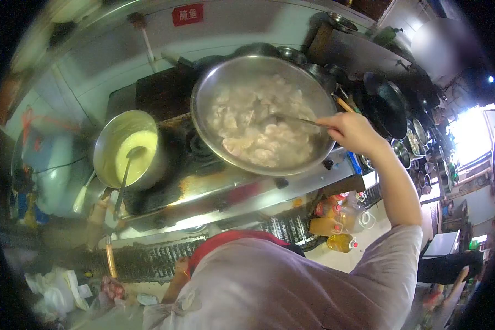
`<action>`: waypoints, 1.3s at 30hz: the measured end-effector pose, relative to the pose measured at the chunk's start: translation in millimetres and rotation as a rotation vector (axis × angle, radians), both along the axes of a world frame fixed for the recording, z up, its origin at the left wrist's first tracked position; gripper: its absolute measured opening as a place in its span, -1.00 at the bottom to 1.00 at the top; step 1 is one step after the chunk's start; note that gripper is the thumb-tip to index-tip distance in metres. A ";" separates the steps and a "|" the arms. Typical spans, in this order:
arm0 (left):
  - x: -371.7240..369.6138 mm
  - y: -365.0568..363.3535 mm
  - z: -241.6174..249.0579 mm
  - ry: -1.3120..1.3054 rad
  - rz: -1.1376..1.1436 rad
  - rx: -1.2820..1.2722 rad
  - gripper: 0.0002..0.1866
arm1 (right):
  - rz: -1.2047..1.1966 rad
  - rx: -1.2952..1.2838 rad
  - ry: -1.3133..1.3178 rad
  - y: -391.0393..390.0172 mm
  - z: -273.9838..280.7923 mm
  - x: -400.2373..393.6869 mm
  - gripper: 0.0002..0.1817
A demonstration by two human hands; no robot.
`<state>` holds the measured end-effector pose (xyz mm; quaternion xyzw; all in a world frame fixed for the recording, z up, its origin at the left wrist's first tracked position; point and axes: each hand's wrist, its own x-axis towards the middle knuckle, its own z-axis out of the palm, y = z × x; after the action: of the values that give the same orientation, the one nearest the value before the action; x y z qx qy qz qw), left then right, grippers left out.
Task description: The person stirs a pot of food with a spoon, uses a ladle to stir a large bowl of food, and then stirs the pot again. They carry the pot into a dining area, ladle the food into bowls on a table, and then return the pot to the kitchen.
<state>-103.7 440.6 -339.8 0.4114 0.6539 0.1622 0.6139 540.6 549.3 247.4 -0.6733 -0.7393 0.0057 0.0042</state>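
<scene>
My right hand (351,132) is closed around the handle of a metal ladle (297,119). The ladle's head dips among pale pieces of meat (261,140) in cloudy liquid, partly hidden by them. This food fills much of a wide steel basin (206,140) on the stove. Down by my waist, my left hand (182,267) shows only in part against the red apron (217,242); its fingers are hidden. Left of the basin stands a steel pot (105,157) of pale yellow liquid, with another ladle (127,170) resting in it.
The metal stove front (176,206) runs between me and the basin. Several bottles of yellow and orange liquid (341,243) stand on the floor at right. Dark woks (388,107) and bowls line the right side. White plastic bags (55,291) lie at lower left.
</scene>
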 end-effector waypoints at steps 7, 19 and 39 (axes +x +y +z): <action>23.9 45.7 11.4 0.099 -0.200 -0.019 -0.68 | -0.147 0.115 -0.052 -80.6 66.5 -18.8 -0.66; 54.1 50.5 45.6 0.312 -0.308 0.168 -0.65 | -0.052 -0.020 0.032 -56.1 -2.4 -22.1 -0.72; 3.3 -42.2 -8.2 0.045 0.205 0.072 -0.66 | -0.197 0.152 -0.413 110.5 -73.9 -20.7 -0.54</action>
<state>-100.4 398.4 -348.0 0.3676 0.6999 0.2384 0.5641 519.8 659.7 173.5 -0.7269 -0.6535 -0.1881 -0.0957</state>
